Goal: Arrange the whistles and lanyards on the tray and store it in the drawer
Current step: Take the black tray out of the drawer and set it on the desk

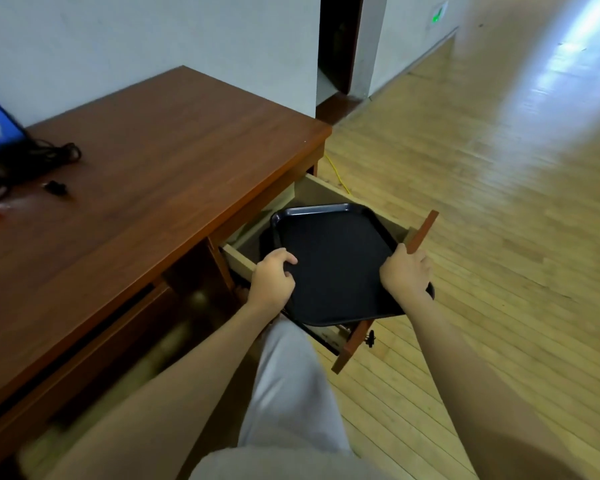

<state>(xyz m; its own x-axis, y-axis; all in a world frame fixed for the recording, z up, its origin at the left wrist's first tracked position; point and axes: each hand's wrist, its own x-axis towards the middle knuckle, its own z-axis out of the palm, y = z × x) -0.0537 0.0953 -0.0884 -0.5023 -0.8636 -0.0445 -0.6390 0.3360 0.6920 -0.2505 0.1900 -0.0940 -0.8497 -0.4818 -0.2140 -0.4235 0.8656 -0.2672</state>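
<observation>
A person holds a black tray (336, 265) over the open drawer (326, 192) at the right end of the brown bench (153, 168); the tray's long axis runs from about 11 o'clock at its far end, which dips into the drawer, to 5 o'clock at its near end, which overhangs the drawer front (421, 233); the left hand (271, 280) grips the tray's left rim at 9 o'clock, fingers (284, 258) curled over the edge onto its surface; the right hand (407, 271) clamps the right rim at 3 o'clock, fingers wrapped under it; the tray surface shows nothing on it; a small black object (55, 187) and dark cords (54, 154) lie on the bench at 10 o'clock, well apart.
</observation>
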